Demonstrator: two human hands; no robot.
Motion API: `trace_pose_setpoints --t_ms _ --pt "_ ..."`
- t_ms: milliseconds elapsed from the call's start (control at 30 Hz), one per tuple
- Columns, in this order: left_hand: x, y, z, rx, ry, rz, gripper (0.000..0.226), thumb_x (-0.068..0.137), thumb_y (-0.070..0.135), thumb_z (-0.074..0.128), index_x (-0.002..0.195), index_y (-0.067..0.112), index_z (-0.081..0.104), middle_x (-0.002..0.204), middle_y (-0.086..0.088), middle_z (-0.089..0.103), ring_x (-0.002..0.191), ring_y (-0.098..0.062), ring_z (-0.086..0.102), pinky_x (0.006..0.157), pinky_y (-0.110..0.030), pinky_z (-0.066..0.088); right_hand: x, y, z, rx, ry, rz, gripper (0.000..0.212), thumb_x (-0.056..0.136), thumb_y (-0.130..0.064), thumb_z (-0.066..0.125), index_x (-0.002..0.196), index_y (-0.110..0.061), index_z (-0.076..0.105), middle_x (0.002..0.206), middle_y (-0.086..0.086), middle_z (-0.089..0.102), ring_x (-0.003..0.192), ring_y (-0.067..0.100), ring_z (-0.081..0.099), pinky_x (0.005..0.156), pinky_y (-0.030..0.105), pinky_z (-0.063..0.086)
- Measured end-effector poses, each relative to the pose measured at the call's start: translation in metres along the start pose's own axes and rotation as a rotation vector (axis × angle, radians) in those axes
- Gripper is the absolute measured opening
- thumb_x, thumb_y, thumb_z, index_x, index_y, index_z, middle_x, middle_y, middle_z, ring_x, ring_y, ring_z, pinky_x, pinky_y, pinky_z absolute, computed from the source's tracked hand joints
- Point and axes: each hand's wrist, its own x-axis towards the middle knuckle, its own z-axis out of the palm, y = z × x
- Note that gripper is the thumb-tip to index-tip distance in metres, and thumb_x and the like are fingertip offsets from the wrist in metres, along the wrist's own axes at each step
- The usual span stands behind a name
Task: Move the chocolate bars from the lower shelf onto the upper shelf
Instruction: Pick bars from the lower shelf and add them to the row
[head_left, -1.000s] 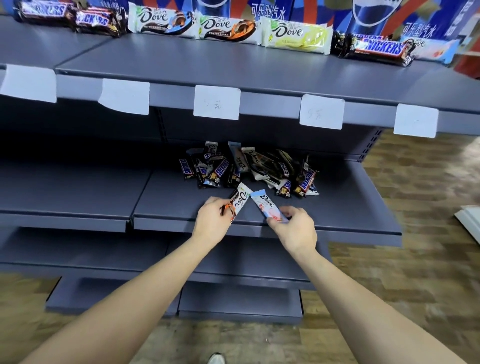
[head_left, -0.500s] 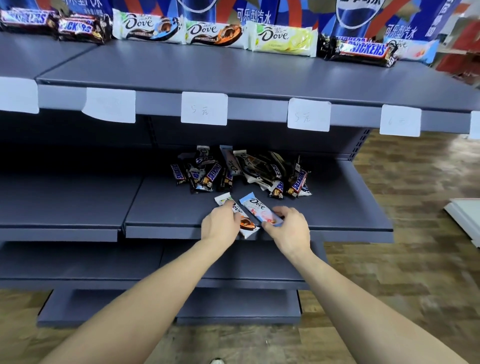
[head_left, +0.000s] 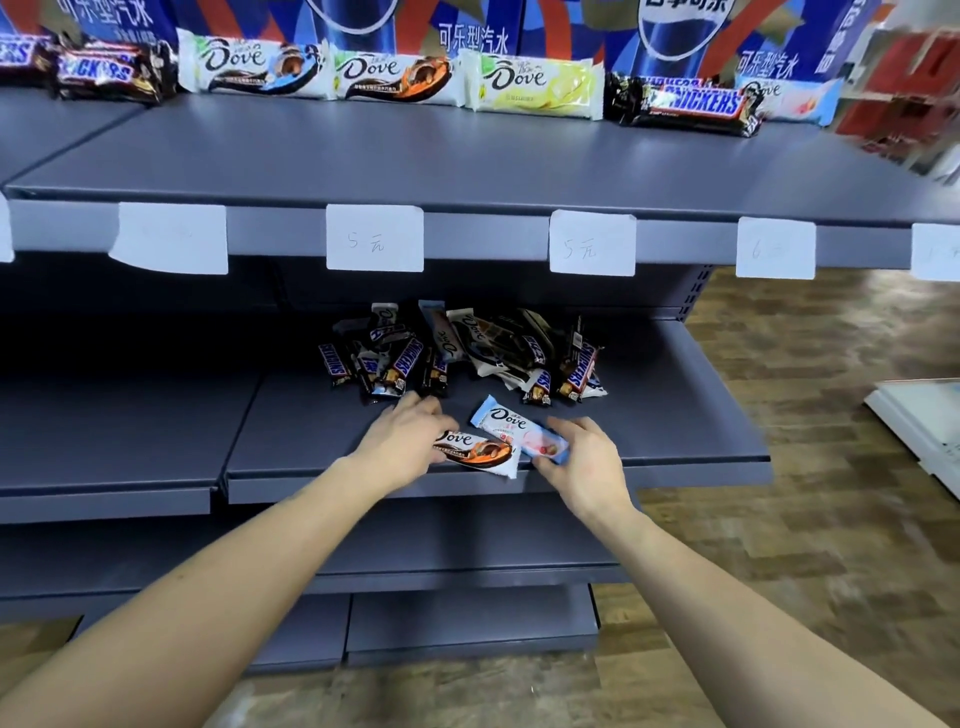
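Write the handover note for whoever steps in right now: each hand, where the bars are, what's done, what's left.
Left hand: holds the orange-swirl Dove bar at the front edge of the lower shelf.
Right hand: pinches the pale blue Dove bar, whose far end overlaps the orange one.
Pile of Snickers and Dove bars sits further back on the lower shelf.
Done: a row of bars lines the back of the upper shelf.
Left: lift these two up, then clear the pile.
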Motion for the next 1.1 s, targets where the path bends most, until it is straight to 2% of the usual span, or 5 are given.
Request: trace_pose_setpoints --t_ms 333,500,667,900,1100 --pt "-0.028 0.019 0.001 0.165 0.153 0.054 0.039 0.095 0.028 0.051 0.133 0.018 0.045 0.126 -0.003 0.046 0.114 -0.023 0.040 0.089 -0.035 0.039 -0.012 -0.011 -0.030 0.138 0.059 -0.008 0.053 0.080 -0.021 0.072 0.132 -0.020 0.059 0.121 -0.002 0.068 0.111 0.018 0.062 0.094 0.030 0.049" --pt "-0.051 0.038 -0.013 0.196 0.271 0.153 0.039 0.084 0.026 0.067 0.121 0.017 0.057 0.114 -0.002 0.056 0.105 -0.023 0.052 0.088 -0.034 0.044 -0.023 -0.018 -0.050 0.090 0.071 -0.113 0.050 0.084 -0.024 0.069 0.133 -0.019 0.058 0.127 -0.003 0.064 0.120 0.016 0.056 0.101 0.028 0.044" --pt "-0.084 0.064 -0.033 0.254 0.359 0.205 0.039 0.085 0.028 0.065 0.121 0.015 0.055 0.113 -0.002 0.055 0.104 -0.022 0.051 0.090 -0.034 0.043 -0.044 -0.023 -0.081 -0.005 0.113 -0.284 0.055 0.089 -0.023 0.068 0.141 -0.014 0.050 0.137 0.000 0.056 0.129 0.018 0.047 0.107 0.025 0.033" --pt "-0.131 0.108 -0.071 0.314 0.478 0.193 0.041 0.083 0.028 0.068 0.120 0.014 0.056 0.111 -0.003 0.056 0.102 -0.023 0.052 0.089 -0.034 0.044 -0.079 -0.038 -0.136 -0.075 0.235 -0.478 0.047 0.087 -0.019 0.070 0.132 -0.011 0.058 0.124 0.001 0.056 0.114 0.020 0.053 0.096 0.031 0.046" --pt "-0.168 0.134 -0.121 0.383 0.592 0.189 0.043 0.079 0.026 0.073 0.116 0.009 0.060 0.107 -0.007 0.059 0.097 -0.027 0.056 0.087 -0.040 0.048 -0.098 -0.058 -0.192 -0.092 0.260 -0.571 0.042 0.086 -0.019 0.071 0.125 -0.014 0.059 0.122 -0.002 0.051 0.110 0.016 0.052 0.087 0.021 0.041"
